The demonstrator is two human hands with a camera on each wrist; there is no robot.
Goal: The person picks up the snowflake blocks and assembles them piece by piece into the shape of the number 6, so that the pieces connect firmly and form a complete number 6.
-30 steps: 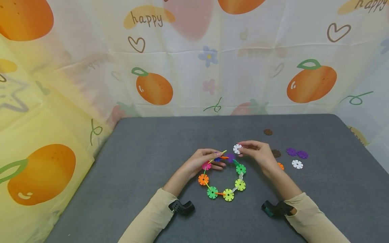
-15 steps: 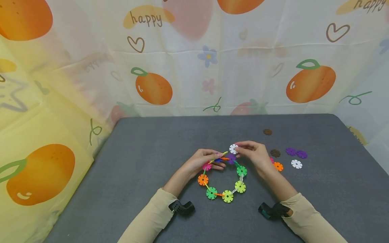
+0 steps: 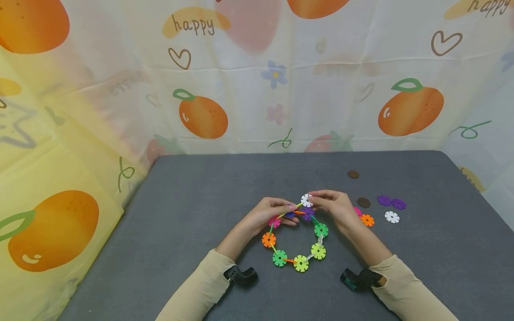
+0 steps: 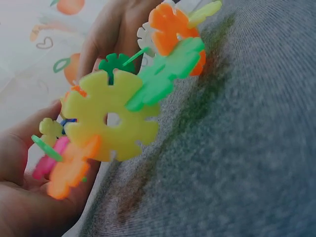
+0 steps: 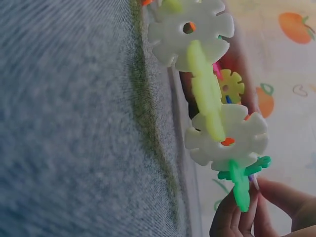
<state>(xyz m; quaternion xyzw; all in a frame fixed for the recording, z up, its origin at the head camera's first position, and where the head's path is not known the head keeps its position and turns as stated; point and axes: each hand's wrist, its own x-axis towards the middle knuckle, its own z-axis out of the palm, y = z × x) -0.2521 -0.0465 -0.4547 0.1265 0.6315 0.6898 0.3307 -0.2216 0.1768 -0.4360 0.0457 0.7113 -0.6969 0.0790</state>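
Since a second ago the right hand (image 3: 334, 208) has moved left, its grip pinching a white disc (image 3: 307, 200) that now appears to meet the yellow piece (image 3: 299, 205) on the ring of notched discs (image 3: 301, 263); earlier a gap showed. The left hand (image 3: 263, 215) still has its grip on the ring's far left side, over the grey surface (image 3: 192, 200). The ring's near edge sits lower in the head view, and a pink disc (image 3: 358, 211), hidden then, shows beside the right hand
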